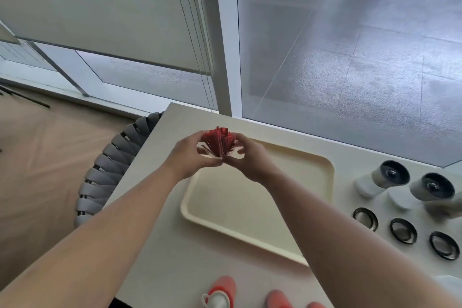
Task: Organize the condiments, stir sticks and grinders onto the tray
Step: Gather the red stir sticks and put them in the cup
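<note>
Both sets of fingers [203,138] curl round one bundle of red stir sticks [218,141], tips fanned upward. Left hand [190,157] grips it from 9 o'clock, right hand [250,159] from 3 o'clock. Bundle is off the bench [175,257], over the cream tray [250,207] at its 11 o'clock corner. Two grinders [390,177] stand at the tray's 3 o'clock, three black-rimmed round containers [403,230] at 4 o'clock. Woven grey chair [105,170] at bench's 9 o'clock.
</note>
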`<state>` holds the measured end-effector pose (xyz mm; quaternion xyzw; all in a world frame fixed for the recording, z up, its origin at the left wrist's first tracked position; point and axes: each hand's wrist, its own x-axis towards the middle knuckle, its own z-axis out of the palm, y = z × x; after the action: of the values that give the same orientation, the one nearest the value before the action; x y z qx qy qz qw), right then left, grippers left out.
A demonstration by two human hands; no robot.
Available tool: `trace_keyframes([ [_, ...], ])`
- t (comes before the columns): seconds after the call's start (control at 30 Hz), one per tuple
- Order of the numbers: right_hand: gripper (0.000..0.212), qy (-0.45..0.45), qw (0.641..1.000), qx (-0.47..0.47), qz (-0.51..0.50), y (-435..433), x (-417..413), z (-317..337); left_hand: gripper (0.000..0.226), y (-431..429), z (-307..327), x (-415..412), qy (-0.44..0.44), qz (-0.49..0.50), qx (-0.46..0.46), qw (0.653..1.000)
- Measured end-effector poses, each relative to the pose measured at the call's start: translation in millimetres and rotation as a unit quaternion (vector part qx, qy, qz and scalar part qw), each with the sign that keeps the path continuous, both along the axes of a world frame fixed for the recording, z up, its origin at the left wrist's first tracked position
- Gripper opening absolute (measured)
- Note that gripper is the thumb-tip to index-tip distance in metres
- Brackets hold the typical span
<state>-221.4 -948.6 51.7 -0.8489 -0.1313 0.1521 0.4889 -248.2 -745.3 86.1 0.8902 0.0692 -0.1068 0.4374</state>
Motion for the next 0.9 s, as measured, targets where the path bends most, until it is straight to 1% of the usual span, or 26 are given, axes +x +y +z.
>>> trace_keyframes([
  [0.27, 0.061, 0.006, 1.0, -0.014, -0.02, 16.5, 34.8, -33.8, 0.071, 15.3, -36.0, 41.8, 0.022, -0.009, -0.014, 1.0],
  [0.63, 0.061, 0.026, 0.999, -0.021, -0.036, 23.6, 45.3, -55.7, 0.071, 17.2, -57.3, 57.5, 0.04, -0.018, -0.027, 0.999],
  [0.77, 0.063, 0.032, 0.998, -0.025, -0.047, 24.1, 47.8, -58.4, 0.067, 16.7, -61.5, 60.0, 0.042, -0.015, -0.043, 0.998],
  [0.83, 0.067, 0.035, 0.998, -0.032, -0.045, 23.9, 47.4, -58.7, 0.07, 17.2, -63.6, 60.6, 0.048, -0.014, -0.053, 0.997],
  [0.9, 0.073, 0.042, 0.997, -0.041, -0.043, 23.7, 45.8, -58.0, 0.078, 18.4, -64.9, 60.5, 0.058, -0.013, -0.057, 0.997],
])
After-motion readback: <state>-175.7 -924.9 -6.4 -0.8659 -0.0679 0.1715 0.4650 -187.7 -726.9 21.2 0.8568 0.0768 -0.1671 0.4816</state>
